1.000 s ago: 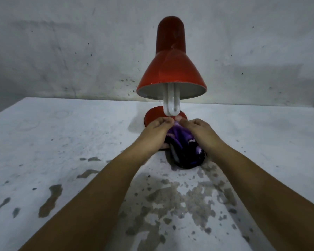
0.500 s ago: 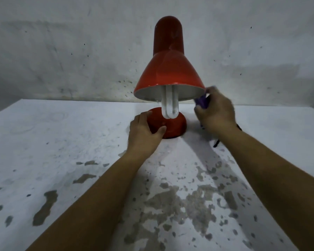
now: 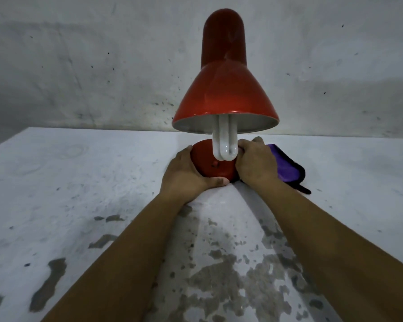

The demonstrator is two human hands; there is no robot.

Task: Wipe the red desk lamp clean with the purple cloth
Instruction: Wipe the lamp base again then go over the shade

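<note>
The red desk lamp (image 3: 223, 96) stands upright at the back middle of the table, its white bulb (image 3: 225, 145) hanging from the shade over the round red base (image 3: 209, 165). My left hand (image 3: 186, 175) cups the left and front of the base. On the base's right side, my right hand (image 3: 254, 163) rests on the purple cloth (image 3: 287, 167). The cloth, edged in black, spreads out on the table to the right of that hand, and a dark edge of it shows under the hand at the foot of the base.
The white table (image 3: 79, 182) has patches of worn paint near its front. A stained grey wall (image 3: 102, 66) rises right behind the lamp. The table's left edge runs diagonally at the far left.
My right hand has come down with the cloth from beside the shade to the right side of the base. My left hand has closed further around the base's left.
</note>
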